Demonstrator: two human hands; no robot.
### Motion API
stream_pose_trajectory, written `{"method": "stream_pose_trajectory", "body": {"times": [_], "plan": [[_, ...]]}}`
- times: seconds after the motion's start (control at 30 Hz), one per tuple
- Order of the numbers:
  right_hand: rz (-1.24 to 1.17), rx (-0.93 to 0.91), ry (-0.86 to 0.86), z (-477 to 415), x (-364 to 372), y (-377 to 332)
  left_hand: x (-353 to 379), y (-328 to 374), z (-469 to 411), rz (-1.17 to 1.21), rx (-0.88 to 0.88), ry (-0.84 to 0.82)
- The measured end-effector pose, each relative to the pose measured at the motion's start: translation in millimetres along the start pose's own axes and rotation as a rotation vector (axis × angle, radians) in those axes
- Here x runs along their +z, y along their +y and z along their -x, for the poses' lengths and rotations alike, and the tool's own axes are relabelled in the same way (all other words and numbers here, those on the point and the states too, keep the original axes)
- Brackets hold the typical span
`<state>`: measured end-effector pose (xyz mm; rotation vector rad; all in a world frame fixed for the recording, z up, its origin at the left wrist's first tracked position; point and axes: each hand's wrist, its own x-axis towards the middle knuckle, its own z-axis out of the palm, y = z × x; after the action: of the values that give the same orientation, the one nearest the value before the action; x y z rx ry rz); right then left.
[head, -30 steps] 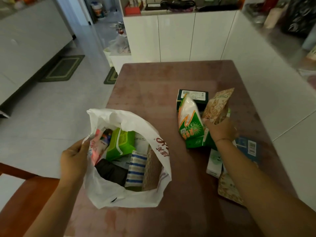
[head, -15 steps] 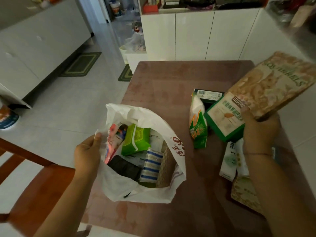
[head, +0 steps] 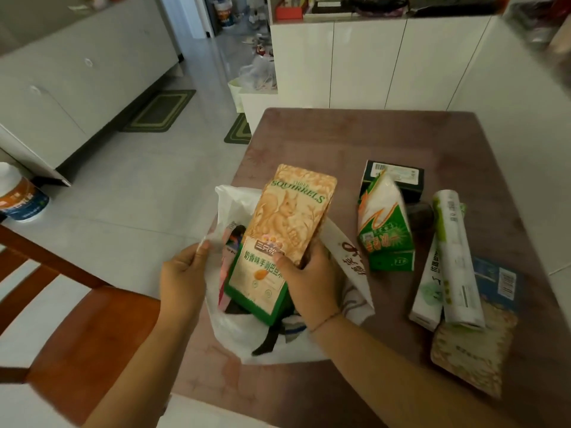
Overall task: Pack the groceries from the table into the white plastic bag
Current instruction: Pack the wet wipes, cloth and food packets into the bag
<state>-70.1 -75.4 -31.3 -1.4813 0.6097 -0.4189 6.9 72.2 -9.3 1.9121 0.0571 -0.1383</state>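
Observation:
My right hand [head: 309,282] grips a tan and green squirrel-print snack pouch [head: 284,230] by its lower end, with that end inside the mouth of the white plastic bag [head: 234,335]. My left hand [head: 183,273] pinches the bag's left rim and holds it open. Other packets show inside the bag, mostly hidden by the pouch. On the brown table [head: 355,140] to the right lie a green and white packet [head: 384,230], a dark box [head: 392,177], a white roll [head: 457,261], a slim white carton [head: 428,291] and a tan snack pouch [head: 469,350].
A wooden chair [head: 61,322] stands at the table's near left corner. White cabinets [head: 370,60] sit behind the table's far edge. A tub [head: 21,196] and green mats [head: 157,111] are on the tiled floor at left.
My right hand has carried the squirrel-print pouch from above the table's right side leftward and down into the bag's mouth. My left hand still holds the rim.

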Motion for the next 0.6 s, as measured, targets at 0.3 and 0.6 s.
{"method": "stream_pose_trajectory", "body": {"times": [0.3,0.6], "plan": [[-0.042,0.342,-0.344,-28.2,-38.3,-1.3,11.4,-5.1,18.8,0.040,-0.087,0.092],[-0.001,0.573,-0.647,-36.8,-32.4,14.1,11.7,-3.4,19.9,0.028,-0.048,0.087]]}}
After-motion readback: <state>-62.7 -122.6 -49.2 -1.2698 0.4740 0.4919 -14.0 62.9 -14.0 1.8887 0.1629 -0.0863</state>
